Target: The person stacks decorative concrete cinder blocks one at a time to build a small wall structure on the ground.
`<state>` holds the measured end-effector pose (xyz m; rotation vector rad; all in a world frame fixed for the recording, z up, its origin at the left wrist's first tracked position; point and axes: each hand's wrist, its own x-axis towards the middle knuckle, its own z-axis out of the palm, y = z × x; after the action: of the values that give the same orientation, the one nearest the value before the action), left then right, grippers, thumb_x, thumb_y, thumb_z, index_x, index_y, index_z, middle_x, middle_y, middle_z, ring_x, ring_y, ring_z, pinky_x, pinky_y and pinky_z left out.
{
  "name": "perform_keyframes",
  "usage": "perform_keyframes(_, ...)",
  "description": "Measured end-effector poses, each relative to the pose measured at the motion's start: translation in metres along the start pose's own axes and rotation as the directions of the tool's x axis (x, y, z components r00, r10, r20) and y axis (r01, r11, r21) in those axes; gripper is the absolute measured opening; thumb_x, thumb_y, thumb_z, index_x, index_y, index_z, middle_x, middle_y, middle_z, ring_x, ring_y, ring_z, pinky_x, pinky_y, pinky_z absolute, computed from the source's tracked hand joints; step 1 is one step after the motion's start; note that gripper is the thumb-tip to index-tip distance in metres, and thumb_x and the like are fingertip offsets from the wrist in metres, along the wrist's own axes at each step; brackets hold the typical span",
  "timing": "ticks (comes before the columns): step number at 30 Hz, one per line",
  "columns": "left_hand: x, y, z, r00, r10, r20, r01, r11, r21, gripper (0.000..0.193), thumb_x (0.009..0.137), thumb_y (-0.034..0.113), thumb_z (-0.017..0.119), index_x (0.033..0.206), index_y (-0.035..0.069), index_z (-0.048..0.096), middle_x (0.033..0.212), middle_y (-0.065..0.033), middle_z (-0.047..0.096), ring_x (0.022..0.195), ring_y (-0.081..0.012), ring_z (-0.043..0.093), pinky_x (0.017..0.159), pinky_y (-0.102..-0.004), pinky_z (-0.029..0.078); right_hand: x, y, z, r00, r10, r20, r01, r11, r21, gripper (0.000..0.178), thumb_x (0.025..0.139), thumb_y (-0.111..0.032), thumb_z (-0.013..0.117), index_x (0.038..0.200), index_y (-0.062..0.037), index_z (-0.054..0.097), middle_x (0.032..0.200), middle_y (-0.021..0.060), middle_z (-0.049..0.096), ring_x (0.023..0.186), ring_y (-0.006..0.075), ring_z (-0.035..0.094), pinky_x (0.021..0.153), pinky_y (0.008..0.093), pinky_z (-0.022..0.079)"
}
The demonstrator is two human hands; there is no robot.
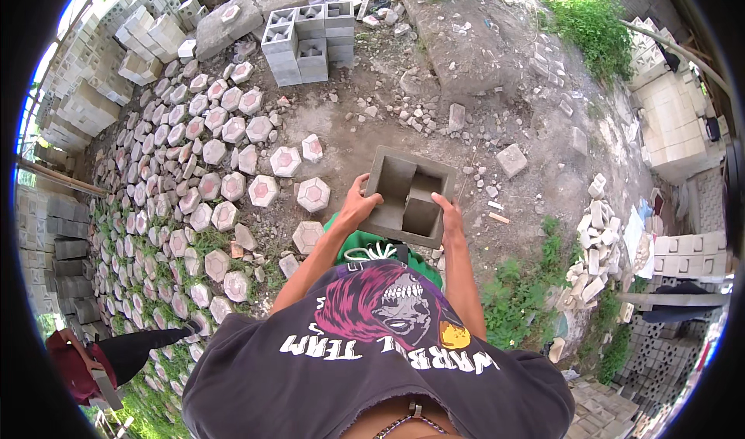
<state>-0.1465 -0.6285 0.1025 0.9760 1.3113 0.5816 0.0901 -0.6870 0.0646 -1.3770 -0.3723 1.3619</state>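
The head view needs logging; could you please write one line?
left hand: grips hollow block, left side; right hand: grips its right side; hexagonal pavers: on ground, left; block stack: standing, ahead

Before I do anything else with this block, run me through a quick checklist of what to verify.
1. Left hand gripping the concrete block on its left side: ok.
2. Right hand gripping its right side: ok.
3. Visible rim whole, without a large break: ok.
4. Underside sound: cannot tell, it faces away.
5. Ground ahead free of loose pieces: not ok, rubble lies there.
6. Other person well apart from the block: ok, at the far lower left.
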Motion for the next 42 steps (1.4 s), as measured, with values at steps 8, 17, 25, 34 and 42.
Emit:
perform_keyframes(8,0.094,0.051,-0.016,0.997,0.032,-0.071,-0.04,0.992,-0.118,0.079,0.07,0.011,0.069,0.143,0.004,0.039,0.119,-0.0199,0.059,0.101,-0.0243,0.06,0.087,-0.0345,0.049,0.105,-0.051,0.05,0.999,0.033,-0.03,-0.036,0.993,-0.113,0.083,0.074,-0.023,0.075,0.141,0.0058,0.036,0.13,0.0176,0.054,0.115,0.0269,0.056,0.099,0.0341,0.043)
perform_keyframes(17,0.241,0.089,-0.099,0.987,0.04,-0.155,-0.048,0.997,-0.052,0.083,0.07,0.015,0.069,0.145,0.007,0.036,0.123,-0.0223,0.056,0.102,-0.025,0.059,0.087,-0.0355,0.049,0.242,-0.079,0.167,0.995,0.076,0.059,-0.067,0.989,-0.129,0.087,0.074,-0.02,0.074,0.145,0.0066,0.029,0.133,0.0207,0.051,0.115,0.0284,0.056,0.096,0.035,0.047)
perform_keyframes(25,0.347,0.17,-0.173,0.977,0.052,-0.209,-0.074,0.993,-0.097,0.084,0.07,0.016,0.069,0.146,0.012,0.035,0.131,-0.0284,0.05,0.105,-0.0286,0.058,0.089,-0.0373,0.048,0.401,-0.076,0.248,0.984,0.039,0.176,-0.028,0.998,-0.063,0.096,0.073,-0.022,0.074,0.147,0.0095,0.022,0.134,0.0234,0.049,0.121,0.0279,0.052,0.102,0.0341,0.041)
perform_keyframes(34,0.447,0.199,-0.211,0.95,-0.039,-0.308,0.006,0.994,-0.107,0.083,0.069,0.017,0.07,0.145,0.011,0.037,0.131,-0.0287,0.05,0.112,-0.0312,0.056,0.093,-0.0383,0.047,0.49,-0.119,0.323,0.981,0.134,0.14,-0.11,0.98,-0.167,0.094,0.072,-0.021,0.074,0.147,0.0074,0.024,0.125,0.0211,0.055,0.104,0.0281,0.061,0.089,0.0352,0.051)
perform_keyframes(42,0.568,0.237,-0.232,0.919,-0.027,-0.392,-0.03,0.99,-0.137,0.078,0.071,0.013,0.067,0.143,0.012,0.038,0.123,-0.0239,0.056,0.099,-0.0265,0.06,0.085,-0.0369,0.05,0.619,-0.151,0.38,0.945,0.183,0.271,-0.151,0.979,-0.137,0.07,0.075,-0.016,0.071,0.136,0.0008,0.042,0.113,0.0155,0.059,0.093,0.0245,0.063,0.081,0.0333,0.053)
